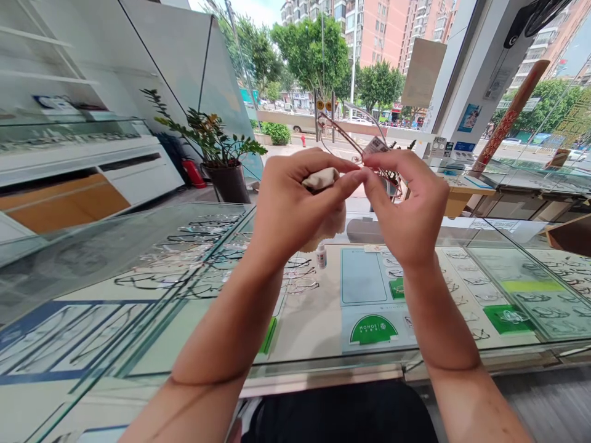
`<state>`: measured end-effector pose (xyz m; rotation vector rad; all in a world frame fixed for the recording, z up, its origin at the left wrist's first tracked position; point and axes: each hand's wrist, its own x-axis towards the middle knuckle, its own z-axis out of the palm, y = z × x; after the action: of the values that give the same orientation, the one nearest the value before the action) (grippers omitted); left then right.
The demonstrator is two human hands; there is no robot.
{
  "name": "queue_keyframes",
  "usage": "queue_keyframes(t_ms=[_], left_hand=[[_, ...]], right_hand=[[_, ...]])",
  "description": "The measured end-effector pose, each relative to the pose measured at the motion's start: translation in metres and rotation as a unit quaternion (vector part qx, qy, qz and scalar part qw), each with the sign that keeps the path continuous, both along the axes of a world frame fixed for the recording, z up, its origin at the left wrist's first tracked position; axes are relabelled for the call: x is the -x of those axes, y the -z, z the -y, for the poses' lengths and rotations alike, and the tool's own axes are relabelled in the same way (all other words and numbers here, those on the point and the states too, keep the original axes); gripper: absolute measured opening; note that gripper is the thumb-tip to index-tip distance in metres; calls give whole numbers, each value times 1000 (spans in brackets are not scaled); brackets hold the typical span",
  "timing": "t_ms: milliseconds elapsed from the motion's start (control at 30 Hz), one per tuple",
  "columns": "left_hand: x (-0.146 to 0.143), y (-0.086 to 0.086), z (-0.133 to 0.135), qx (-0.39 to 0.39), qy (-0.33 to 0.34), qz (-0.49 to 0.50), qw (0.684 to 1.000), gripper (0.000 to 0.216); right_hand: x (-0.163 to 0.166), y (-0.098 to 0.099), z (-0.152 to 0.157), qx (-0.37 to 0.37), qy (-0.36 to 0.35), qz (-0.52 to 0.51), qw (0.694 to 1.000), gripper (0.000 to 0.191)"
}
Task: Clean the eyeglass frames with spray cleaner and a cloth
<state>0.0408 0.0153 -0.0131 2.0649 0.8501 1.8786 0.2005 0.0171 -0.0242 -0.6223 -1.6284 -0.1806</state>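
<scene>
A pair of eyeglasses with thin reddish-gold metal parts is held up in front of me, a small printed tag hanging on it. My left hand pinches the frame near its middle between thumb and forefinger. Bunched in that same hand is a pale beige cloth, which droops below the fingers. My right hand is closed on the eyeglasses too, its thumb and forefinger meeting the left fingertips. The fingers hide much of the frame and the exact grip points.
Below my hands stands a glass display case with rows of eyeglasses inside. A small white bottle and a grey eyeglass case appear beyond the left forearm. A potted plant stands at the back left, near a red fire extinguisher.
</scene>
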Motion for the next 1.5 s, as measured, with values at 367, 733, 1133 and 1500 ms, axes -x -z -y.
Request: queue_keyframes(t_ms=[367,733,1133,1500], left_hand=[[5,1,-5,14,-19,43,999,5],[51,18,-36,71,-136,-74,985,18],[100,123,-113,270,-211,-385,857,36],[103,145,-126,295,-206,-424,831,25]], right_hand=[[8,6,2,5,39,120,992,29],[3,23,-4,70,-74,93,991,23],[1,161,-94,416,-97,-141,893,31],[29,188,-88,490,-138,-7,861,32]])
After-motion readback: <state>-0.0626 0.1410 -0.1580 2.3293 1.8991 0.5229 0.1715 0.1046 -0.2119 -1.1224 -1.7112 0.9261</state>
